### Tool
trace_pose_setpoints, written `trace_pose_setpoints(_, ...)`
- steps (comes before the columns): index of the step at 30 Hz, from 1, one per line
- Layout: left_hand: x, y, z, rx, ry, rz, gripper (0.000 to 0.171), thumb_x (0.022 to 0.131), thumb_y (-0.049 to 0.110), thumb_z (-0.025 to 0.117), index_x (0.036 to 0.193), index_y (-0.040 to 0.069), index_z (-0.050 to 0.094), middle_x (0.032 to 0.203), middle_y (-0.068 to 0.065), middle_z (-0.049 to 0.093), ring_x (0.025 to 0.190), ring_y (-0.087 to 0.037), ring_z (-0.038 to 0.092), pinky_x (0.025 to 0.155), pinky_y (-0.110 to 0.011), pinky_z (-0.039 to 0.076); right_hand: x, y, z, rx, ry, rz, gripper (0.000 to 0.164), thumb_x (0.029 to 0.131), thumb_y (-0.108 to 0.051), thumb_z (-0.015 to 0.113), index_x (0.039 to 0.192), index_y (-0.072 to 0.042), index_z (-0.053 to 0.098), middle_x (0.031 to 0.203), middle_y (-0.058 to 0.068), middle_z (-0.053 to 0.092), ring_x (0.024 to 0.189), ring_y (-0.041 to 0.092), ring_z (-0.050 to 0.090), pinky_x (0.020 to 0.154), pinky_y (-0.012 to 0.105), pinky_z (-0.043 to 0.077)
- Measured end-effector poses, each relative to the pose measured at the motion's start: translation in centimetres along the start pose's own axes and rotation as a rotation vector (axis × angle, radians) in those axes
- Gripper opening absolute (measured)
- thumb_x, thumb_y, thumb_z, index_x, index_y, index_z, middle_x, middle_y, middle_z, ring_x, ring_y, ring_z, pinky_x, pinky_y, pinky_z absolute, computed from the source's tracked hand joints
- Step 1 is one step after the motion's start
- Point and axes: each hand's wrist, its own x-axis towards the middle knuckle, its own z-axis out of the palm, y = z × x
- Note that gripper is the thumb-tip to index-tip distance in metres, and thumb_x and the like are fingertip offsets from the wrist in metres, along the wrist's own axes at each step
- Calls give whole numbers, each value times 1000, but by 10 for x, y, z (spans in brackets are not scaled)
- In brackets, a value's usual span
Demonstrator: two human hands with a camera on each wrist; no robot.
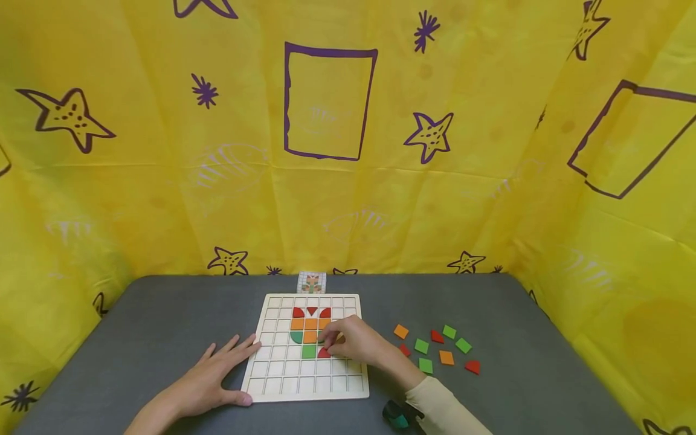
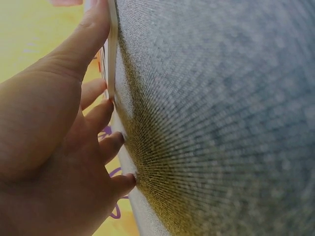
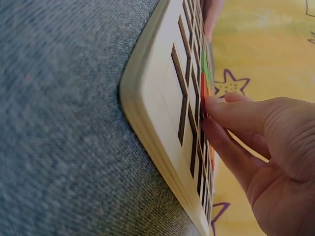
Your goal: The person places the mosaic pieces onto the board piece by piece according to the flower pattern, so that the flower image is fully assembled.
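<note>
A pale wooden grid board [image 1: 283, 368] lies on the dark table, with a small figure of coloured tiles built in its middle. At its left side my left hand [image 1: 209, 374] is spread, thumb by the near corner and fingertips at the edge. My right hand [image 1: 356, 344] reaches over the board and pinches a red quarter-round tile [image 1: 324, 353] between thumb and fingers. That red tile sits just right of a green square tile [image 1: 309, 351]. Above them are orange squares [image 1: 310, 336], a green rounded tile [image 1: 296, 337] and red tiles [image 1: 298, 312] along the top.
Loose orange [image 1: 446, 357], green [image 1: 421, 346] and red tiles [image 1: 472, 367] lie scattered on the table to the right. A small pattern card [image 1: 312, 283] lies behind the board's far edge. Yellow patterned cloth [image 1: 348, 205] hangs around the table [image 1: 462, 302].
</note>
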Motion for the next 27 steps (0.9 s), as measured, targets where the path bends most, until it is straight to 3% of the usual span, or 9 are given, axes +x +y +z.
trace_pose_setpoints(11,0,-1,0,-3,-5,-2,98,66,55,80,148,15,44,157,-14,32,143,-52,15,105,-75,-1,-3,-1,-5,12,2,-1,18,87,-5,72,104,-10,74,84,-11,68,77,-2,59,72,16,50)
trace_pose_setpoints(17,3,0,-1,7,-12,-37,100,65,58,80,148,16,44,157,-12,33,144,-49,15,107,-73,-1,-11,6,-20,11,26,35,18,87,-5,73,105,-9,73,86,-8,69,81,1,60,78,20,53)
trace_pose_setpoints(27,3,-1,0,-1,-15,-43,100,65,58,81,148,16,45,157,-12,32,144,-50,15,107,-73,-2,-36,30,-49,-47,122,53,19,86,-3,73,105,-4,72,92,0,71,82,7,63,77,26,56)
